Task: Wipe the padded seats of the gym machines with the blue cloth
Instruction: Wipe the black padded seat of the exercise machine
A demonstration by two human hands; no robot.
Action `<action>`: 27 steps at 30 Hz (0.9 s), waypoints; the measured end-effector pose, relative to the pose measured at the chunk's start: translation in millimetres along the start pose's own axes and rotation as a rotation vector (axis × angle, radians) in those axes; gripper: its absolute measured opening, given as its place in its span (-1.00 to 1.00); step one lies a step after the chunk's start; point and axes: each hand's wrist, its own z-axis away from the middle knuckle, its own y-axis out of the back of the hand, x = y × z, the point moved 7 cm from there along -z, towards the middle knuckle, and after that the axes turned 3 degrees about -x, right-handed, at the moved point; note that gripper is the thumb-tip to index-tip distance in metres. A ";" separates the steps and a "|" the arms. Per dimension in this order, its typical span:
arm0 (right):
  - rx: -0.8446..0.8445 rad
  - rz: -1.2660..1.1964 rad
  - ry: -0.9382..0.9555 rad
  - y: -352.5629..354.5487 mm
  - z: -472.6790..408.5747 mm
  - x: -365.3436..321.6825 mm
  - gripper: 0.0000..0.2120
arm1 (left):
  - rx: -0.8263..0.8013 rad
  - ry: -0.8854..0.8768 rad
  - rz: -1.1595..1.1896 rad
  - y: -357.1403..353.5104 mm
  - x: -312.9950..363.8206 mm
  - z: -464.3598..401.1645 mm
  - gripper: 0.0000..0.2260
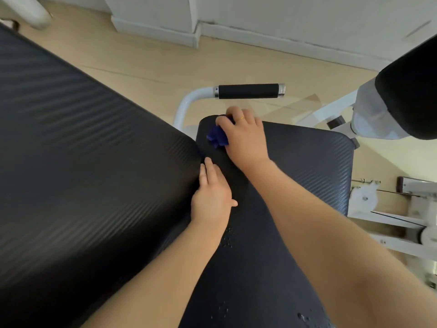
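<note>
Large black back pad (82, 150) fills left. Left hand (212, 197) lies flat, fingers straight, on padded seat (307, 166) beside it. Right hand (246, 138), fingers curled, grips bunched blue cloth (217, 136) at seat's far-left corner. Black handle grip (248, 91) beyond.

Bare forearms and hands, one thin ring

Both forearms are showing bare from the frame's lower edge to the wrists, with no sleeve edge in view. The right hand (246, 136) is wearing a thin gold-coloured ring (241, 118) on one of its fingers (233, 112). The left hand (211, 197) is wearing nothing visible; nails are too blurred to describe.
</note>
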 end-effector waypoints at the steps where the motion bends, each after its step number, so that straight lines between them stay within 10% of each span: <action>1: -0.004 -0.080 -0.009 -3.2 6.3 -8.2 -0.62 | 0.001 0.015 0.104 2.2 -0.2 1.9 -0.17; 7: -0.137 0.043 0.347 -12.0 18.6 -25.9 -0.57 | 0.063 0.064 0.244 -1.7 -5.3 3.9 -0.20; 13: 0.016 -0.011 -0.002 -5.4 -2.9 -11.0 -0.64 | 0.001 0.085 0.222 -0.8 0.1 -2.1 -0.17; 20: -0.124 0.097 0.411 -5.6 43.9 -14.0 -0.57 | -0.002 0.087 0.274 -1.7 -2.5 -0.7 -0.23; 25: 0.000 0.036 -0.042 8.3 10.3 17.4 -0.56 | -0.045 0.104 0.253 -4.9 -2.0 -1.1 -0.19; 27: -0.066 0.010 0.055 -1.8 34.9 -1.4 -0.53 | -0.053 0.094 0.236 -5.6 -1.0 -1.9 -0.20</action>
